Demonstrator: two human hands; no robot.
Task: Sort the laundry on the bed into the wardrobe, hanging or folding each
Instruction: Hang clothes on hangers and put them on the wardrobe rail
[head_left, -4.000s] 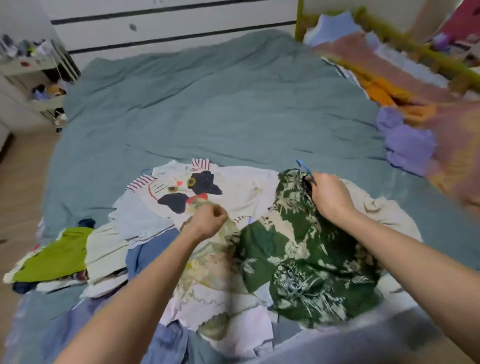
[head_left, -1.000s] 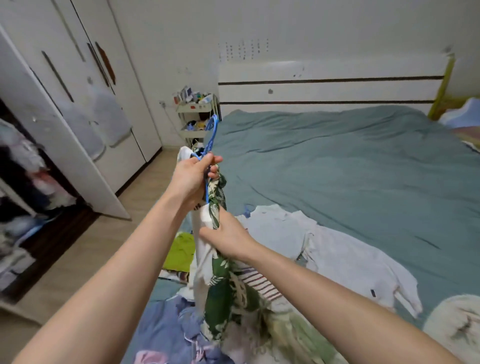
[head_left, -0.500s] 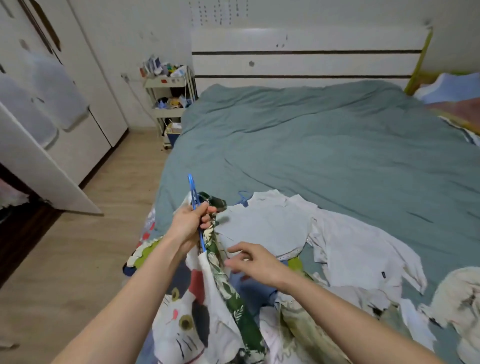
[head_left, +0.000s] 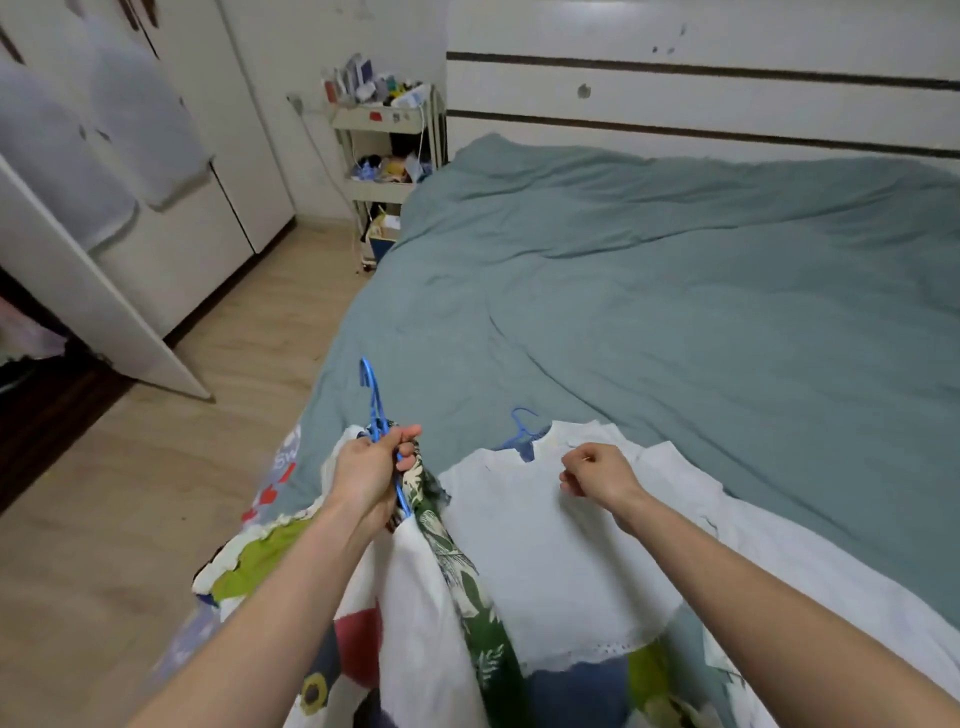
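Note:
My left hand (head_left: 370, 474) grips blue hangers (head_left: 375, 405) by their necks, hooks pointing up. From them hang a green leaf-print garment (head_left: 467, 577) and a white cat-print shirt (head_left: 410, 613). My right hand (head_left: 597, 474) hovers with curled fingers over a pale blue-white top (head_left: 550, 561) that lies flat on the bed on its own blue hanger (head_left: 521, 434); it holds nothing that I can see. A white garment (head_left: 779, 551) lies to the right. The wardrobe (head_left: 78, 218) stands at the left with one door open.
The grey-green bed cover (head_left: 675, 291) stretches ahead to a white headboard (head_left: 701, 93). A small cluttered shelf cart (head_left: 387, 156) stands between bed and wardrobe. Wooden floor (head_left: 156, 467) runs along the bed's left side. More coloured clothes (head_left: 254, 561) hang over the bed's near edge.
My right hand let go of the hanging garments and moved right, over the pale top. My left hand lowered the hangers. My view tilted down toward the bed.

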